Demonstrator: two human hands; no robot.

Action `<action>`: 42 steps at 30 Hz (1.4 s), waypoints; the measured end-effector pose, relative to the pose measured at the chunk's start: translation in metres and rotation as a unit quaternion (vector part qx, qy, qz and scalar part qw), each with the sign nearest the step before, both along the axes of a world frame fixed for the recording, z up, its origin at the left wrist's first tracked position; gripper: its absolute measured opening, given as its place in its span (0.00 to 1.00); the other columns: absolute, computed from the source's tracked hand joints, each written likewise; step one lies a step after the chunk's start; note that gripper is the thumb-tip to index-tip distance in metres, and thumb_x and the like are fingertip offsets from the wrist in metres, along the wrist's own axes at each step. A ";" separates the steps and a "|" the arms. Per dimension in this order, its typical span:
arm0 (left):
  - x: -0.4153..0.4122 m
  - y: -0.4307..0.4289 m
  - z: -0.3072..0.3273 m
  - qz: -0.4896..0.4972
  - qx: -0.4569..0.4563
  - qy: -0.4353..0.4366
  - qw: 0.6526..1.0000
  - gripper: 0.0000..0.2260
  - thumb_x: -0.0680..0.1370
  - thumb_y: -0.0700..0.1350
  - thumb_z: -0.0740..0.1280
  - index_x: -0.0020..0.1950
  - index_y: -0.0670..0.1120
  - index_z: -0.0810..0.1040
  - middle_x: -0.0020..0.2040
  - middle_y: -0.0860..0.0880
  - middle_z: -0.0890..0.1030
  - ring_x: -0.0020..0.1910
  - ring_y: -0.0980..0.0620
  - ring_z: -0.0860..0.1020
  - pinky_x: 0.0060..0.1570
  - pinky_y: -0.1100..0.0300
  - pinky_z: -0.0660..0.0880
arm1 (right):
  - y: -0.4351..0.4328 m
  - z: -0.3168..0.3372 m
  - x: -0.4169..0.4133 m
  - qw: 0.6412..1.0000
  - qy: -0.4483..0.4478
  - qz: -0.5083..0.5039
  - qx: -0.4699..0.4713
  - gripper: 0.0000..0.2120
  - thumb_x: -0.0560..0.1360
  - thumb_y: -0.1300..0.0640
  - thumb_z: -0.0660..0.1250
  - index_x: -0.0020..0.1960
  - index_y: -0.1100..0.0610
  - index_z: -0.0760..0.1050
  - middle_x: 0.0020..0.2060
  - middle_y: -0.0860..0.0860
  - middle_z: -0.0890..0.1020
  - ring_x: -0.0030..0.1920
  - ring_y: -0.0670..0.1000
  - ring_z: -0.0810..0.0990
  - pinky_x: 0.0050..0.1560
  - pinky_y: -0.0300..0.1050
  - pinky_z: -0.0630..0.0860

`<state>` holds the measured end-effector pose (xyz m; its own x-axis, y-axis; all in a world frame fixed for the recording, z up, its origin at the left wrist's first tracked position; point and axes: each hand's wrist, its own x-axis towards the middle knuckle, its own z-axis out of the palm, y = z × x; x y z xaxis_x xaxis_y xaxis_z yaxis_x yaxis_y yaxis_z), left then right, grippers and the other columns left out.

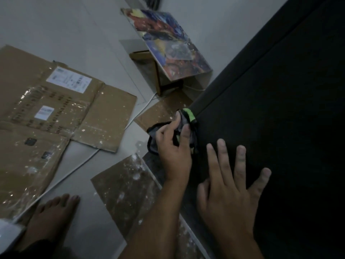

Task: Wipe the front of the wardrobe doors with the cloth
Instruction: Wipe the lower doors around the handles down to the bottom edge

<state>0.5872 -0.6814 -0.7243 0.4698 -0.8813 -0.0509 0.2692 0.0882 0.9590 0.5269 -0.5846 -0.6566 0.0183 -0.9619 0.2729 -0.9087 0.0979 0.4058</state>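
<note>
While bunched, cloth (186, 124) against wardrobe door (270, 109)

Paint-flecked flattened cardboard (46, 109) covers the floor, near a white cable (74, 169) and a colourful board (168, 42).

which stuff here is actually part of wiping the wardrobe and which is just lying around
Part of the job:
- cloth, gripped in the left hand
- dark wardrobe door
- right hand, spread flat on the door

Just lying about:
- flattened cardboard on the floor
- colourful painted board leaning over a box
- white cable
</note>
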 end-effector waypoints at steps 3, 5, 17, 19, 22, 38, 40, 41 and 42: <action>0.003 -0.011 -0.030 -0.002 0.075 0.013 0.997 0.14 0.81 0.51 0.64 0.68 0.57 0.75 0.63 0.50 0.75 0.55 0.75 0.71 0.54 0.80 0.67 | -0.001 -0.004 -0.013 0.995 0.090 0.011 0.033 0.36 0.73 0.49 0.55 0.80 0.52 0.54 0.81 0.50 0.50 0.80 0.55 0.42 0.72 0.68 0.30; 0.010 -0.019 -0.059 -0.015 0.118 0.019 0.993 0.16 0.83 0.51 0.61 0.70 0.51 0.75 0.66 0.50 0.77 0.58 0.70 0.73 0.55 0.79 0.69 | -0.002 -0.005 -0.023 0.987 0.150 0.022 0.053 0.36 0.75 0.48 0.54 0.81 0.52 0.49 0.81 0.50 0.47 0.80 0.57 0.39 0.70 0.69 0.27; 0.007 -0.026 -0.185 -0.046 0.312 0.078 0.946 0.18 0.86 0.46 0.52 0.75 0.45 0.63 0.73 0.43 0.68 0.71 0.43 0.68 0.65 0.54 0.69 | -0.006 -0.009 -0.025 0.983 0.139 0.059 0.106 0.39 0.69 0.43 0.68 0.78 0.48 0.61 0.81 0.51 0.47 0.78 0.62 0.33 0.66 0.72 0.25; 0.001 -0.015 -0.196 -0.097 0.375 0.041 0.921 0.20 0.86 0.46 0.48 0.77 0.42 0.60 0.75 0.40 0.67 0.73 0.39 0.67 0.68 0.50 0.66 | -0.005 -0.007 -0.028 0.980 0.145 0.069 0.117 0.37 0.70 0.44 0.67 0.78 0.49 0.62 0.81 0.50 0.47 0.78 0.61 0.33 0.68 0.71 0.26; -0.009 0.006 -0.212 -0.183 0.448 0.012 0.875 0.20 0.85 0.44 0.50 0.76 0.40 0.60 0.72 0.39 0.69 0.69 0.38 0.70 0.66 0.49 0.69 | 0.000 -0.003 -0.031 0.979 0.149 0.077 0.112 0.32 0.74 0.50 0.62 0.77 0.50 0.63 0.81 0.50 0.47 0.79 0.59 0.35 0.70 0.67 0.25; 0.015 -0.028 -0.256 -0.126 0.395 0.101 0.904 0.25 0.78 0.32 0.57 0.76 0.42 0.65 0.68 0.41 0.74 0.63 0.37 0.75 0.60 0.48 0.74 | -0.001 -0.002 -0.023 0.986 0.099 0.064 0.116 0.26 0.72 0.50 0.68 0.70 0.50 0.75 0.80 0.49 0.51 0.79 0.59 0.37 0.70 0.67 0.27; 0.019 -0.027 -0.252 -0.165 0.410 0.086 0.893 0.25 0.80 0.31 0.56 0.77 0.44 0.65 0.69 0.41 0.73 0.62 0.38 0.75 0.61 0.43 0.75 | -0.001 -0.002 -0.023 0.985 0.100 0.060 0.126 0.28 0.69 0.49 0.71 0.69 0.50 0.76 0.80 0.49 0.50 0.79 0.59 0.36 0.70 0.67 0.26; 0.022 -0.026 -0.249 -0.191 0.416 0.102 0.883 0.23 0.81 0.32 0.55 0.76 0.45 0.66 0.68 0.40 0.73 0.60 0.38 0.77 0.58 0.41 0.77 | -0.001 -0.002 -0.023 0.985 0.100 0.058 0.128 0.28 0.68 0.48 0.72 0.68 0.50 0.76 0.80 0.49 0.50 0.79 0.58 0.36 0.70 0.67 0.26; 0.026 -0.025 -0.242 -0.215 0.426 0.120 0.871 0.20 0.82 0.34 0.54 0.73 0.44 0.68 0.66 0.41 0.75 0.54 0.41 0.79 0.51 0.42 0.80 | 0.000 -0.001 -0.023 0.985 0.099 0.057 0.129 0.28 0.68 0.48 0.72 0.67 0.50 0.77 0.80 0.49 0.50 0.79 0.58 0.36 0.70 0.67 0.27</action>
